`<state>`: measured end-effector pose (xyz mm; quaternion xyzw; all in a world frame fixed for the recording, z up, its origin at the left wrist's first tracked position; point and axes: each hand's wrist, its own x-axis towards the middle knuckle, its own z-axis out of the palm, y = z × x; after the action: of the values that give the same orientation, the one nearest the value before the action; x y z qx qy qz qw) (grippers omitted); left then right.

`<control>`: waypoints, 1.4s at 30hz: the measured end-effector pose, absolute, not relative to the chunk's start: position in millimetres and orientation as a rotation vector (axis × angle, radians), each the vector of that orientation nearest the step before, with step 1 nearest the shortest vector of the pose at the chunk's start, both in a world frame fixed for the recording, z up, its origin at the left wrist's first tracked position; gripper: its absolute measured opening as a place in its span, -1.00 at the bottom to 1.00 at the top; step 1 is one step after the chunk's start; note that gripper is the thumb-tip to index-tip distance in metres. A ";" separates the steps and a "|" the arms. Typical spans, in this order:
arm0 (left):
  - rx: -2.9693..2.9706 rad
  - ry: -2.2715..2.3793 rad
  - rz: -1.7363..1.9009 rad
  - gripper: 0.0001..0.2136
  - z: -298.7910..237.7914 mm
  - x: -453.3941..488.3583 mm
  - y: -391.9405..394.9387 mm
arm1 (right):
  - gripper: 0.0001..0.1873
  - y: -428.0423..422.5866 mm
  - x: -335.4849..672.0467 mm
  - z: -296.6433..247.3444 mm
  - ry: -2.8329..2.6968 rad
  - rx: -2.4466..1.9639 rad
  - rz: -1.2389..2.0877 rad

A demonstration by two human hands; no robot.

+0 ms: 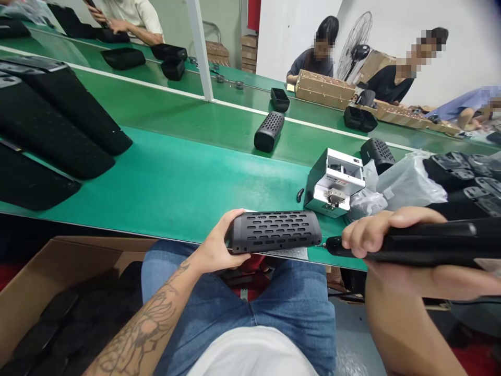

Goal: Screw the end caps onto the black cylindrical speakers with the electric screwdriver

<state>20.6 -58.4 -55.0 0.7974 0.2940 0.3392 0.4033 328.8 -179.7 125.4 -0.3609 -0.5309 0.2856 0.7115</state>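
Fingers of the left hand (pixel 215 250) are clamping the left end of a black slotted housing (pixel 277 230), which is sitting at the near edge of the green workbench (pixel 176 193). The right hand's (pixel 373 233) fingers are wrapping around a black electric screwdriver (pixel 426 244), its bit pointing at the housing's right end; contact is hard to tell. Beyond, a screw feeder (pixel 319 185) is standing beside plastic bags (pixel 410 180).
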 end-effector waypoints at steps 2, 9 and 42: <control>2.016 0.742 0.866 0.00 -55.6 20.9 -58.4 | -0.36 -175.2 325.9 116.8 -1.186 -0.775 0.642; 2.002 0.742 0.889 -0.02 -54.4 23.5 -59.7 | -0.33 -159.0 336.1 93.1 -1.231 -0.664 0.684; 2.067 0.739 0.799 -0.04 -38.3 26.8 -52.1 | -0.29 -141.2 374.3 105.1 -1.223 -0.770 0.600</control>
<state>26.8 -52.1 -38.3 0.8141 0.2911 0.3145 0.3919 374.3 -141.2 105.1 -0.3470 -0.5510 0.2704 0.7091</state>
